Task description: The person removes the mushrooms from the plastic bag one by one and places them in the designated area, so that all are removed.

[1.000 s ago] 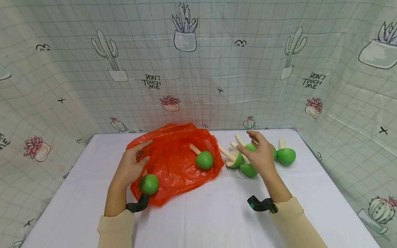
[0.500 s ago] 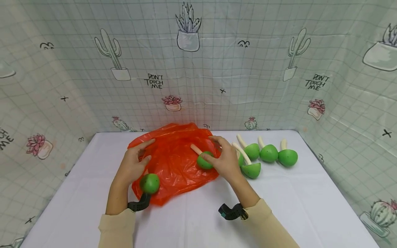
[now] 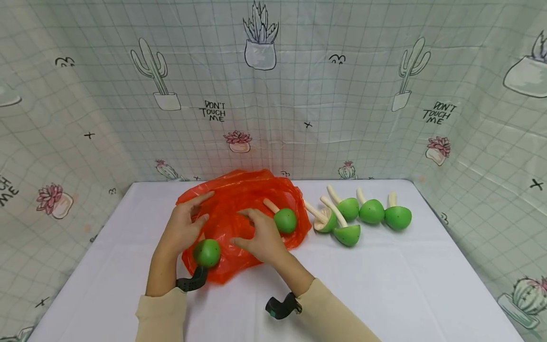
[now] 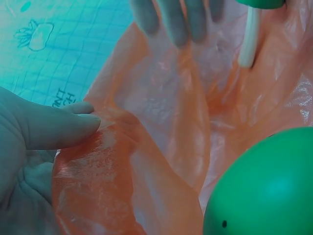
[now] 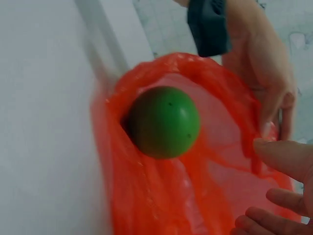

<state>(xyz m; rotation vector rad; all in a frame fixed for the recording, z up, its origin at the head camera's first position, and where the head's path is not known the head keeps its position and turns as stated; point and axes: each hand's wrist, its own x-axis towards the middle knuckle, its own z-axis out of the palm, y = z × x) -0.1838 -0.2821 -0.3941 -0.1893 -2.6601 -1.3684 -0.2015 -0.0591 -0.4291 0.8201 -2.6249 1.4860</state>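
Observation:
My left hand [image 3: 181, 228] pinches the left edge of a red plastic bag [image 3: 239, 197]; in the left wrist view, the thumb [image 4: 68, 128] lies over the film with fingers beneath. The bag spreads wide across the table. Within it lie two toy mushrooms with green dotted caps, one mushroom [image 3: 207, 253] by my left wrist, its stem mostly hidden, and another mushroom [image 3: 285, 221] at the right side with its pale stem showing. Over the middle of the bag, my right hand [image 3: 264, 237] has its fingers spread apart and holds nothing.
Right of the bag, several more green mushrooms are grouped on the white table [image 3: 384, 280], among them a half-cap mushroom [image 3: 347, 235] in front and a mushroom [image 3: 398, 217] at the far right. A patterned curtain [image 3: 273, 104] closes off the back and sides.
My right hand has swept left from the mushroom group, past the bag's right edge, to over its middle. My left hand keeps its hold on the bag.

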